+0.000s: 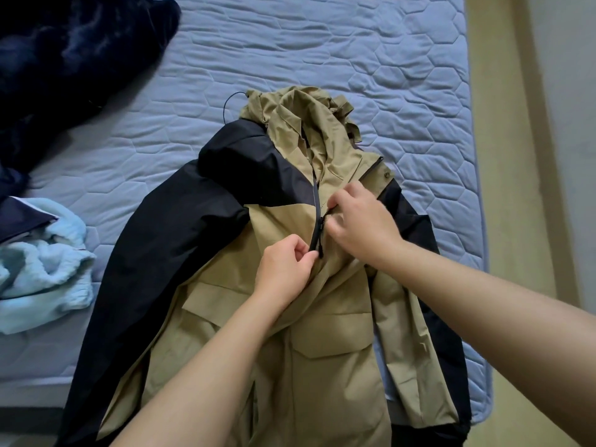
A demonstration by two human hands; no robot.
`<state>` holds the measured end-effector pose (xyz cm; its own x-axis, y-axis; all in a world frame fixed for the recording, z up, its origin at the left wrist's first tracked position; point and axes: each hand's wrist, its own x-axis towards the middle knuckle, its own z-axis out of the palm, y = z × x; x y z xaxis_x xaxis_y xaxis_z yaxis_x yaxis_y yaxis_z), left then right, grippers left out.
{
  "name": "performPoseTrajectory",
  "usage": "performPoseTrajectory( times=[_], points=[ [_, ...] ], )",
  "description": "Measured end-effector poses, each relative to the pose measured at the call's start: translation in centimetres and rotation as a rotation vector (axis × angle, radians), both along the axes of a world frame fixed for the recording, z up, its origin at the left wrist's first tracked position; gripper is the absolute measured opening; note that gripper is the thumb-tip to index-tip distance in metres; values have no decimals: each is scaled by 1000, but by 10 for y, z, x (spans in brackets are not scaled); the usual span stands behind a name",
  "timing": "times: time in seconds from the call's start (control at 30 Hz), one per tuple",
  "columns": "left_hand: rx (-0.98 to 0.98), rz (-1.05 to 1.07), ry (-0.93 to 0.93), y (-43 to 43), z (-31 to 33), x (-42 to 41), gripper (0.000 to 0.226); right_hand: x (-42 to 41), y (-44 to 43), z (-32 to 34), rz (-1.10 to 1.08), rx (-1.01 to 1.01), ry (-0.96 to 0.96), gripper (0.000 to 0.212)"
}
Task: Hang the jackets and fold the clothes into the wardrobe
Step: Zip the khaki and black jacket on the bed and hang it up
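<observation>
A khaki and black hooded jacket (225, 301) lies front up on the bed, hood pointing away from me. Its black front zipper (317, 230) runs up the chest. My left hand (285, 271) pinches the jacket front just below the zipper slider. My right hand (361, 221) pinches the zipper at the chest, right beside the zip line. Both forearms reach in from the bottom of the view. The lower zipper is hidden under my left arm.
A quilted lavender mattress pad (322, 53) covers the bed. A dark navy fleece garment (64, 59) lies at the top left, and a light blue fluffy garment (42, 269) at the left edge. Yellowish floor (509, 156) runs along the bed's right side.
</observation>
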<state>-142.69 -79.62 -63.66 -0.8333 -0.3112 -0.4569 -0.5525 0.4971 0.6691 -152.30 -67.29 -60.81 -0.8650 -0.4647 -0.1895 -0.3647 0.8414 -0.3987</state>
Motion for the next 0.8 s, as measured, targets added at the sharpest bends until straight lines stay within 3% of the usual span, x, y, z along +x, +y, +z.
performPoseTrajectory(
  times=[0.13,0.23,0.33,0.43,0.53,0.63,0.8],
  points=[
    [59,44,13,-2,-2,2,29,10,-6,0,39,-44,-238,40],
    [46,35,15,-5,-4,6,28,11,-6,-2,-11,-142,-353,30],
    [26,25,21,-4,-5,9,27,12,-8,-2,-13,-104,-292,24],
    [5,2,14,-1,-4,8,28,13,-12,-3,55,125,-43,16],
    [-29,-27,9,0,-4,7,26,10,-16,-1,281,324,122,14],
    [-50,-36,26,-4,-3,8,27,3,-15,6,513,407,147,15],
    [-80,-47,52,-4,-4,18,23,-6,-13,15,633,443,148,22]
  ],
)
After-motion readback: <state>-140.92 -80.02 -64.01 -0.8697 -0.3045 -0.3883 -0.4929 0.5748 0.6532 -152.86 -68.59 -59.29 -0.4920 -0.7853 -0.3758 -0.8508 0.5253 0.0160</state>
